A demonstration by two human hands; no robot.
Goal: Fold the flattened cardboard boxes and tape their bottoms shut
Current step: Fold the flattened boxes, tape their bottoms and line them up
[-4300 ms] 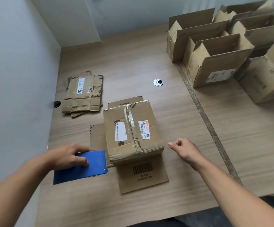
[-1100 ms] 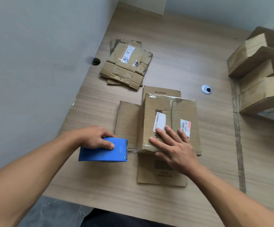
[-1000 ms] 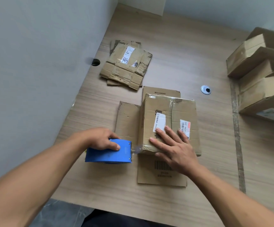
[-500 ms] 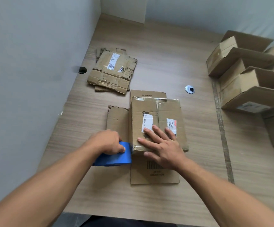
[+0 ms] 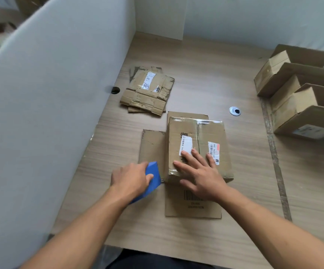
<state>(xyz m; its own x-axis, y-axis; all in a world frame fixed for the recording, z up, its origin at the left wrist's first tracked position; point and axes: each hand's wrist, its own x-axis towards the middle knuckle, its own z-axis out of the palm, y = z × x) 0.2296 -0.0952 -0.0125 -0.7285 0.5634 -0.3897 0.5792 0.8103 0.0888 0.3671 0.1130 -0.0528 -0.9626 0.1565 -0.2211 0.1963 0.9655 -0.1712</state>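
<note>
Dispenser up against the box!
Left hand point(image 5: 132, 179) curls around the blue dispenser point(image 5: 153, 171), which is pressed to the box point(image 5: 205, 136) just right of it. Right hand point(image 5: 202, 177) lies flat on the box top, fingers spread. Flat boxes point(image 5: 147, 90) sit beyond the left hand.

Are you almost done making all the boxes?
Partly. Done: several folded boxes stand at the right. In hand: the right hand presses the middle box while the left hand holds the blue tape dispenser at its edge. Left: a stack of flattened boxes.
</note>
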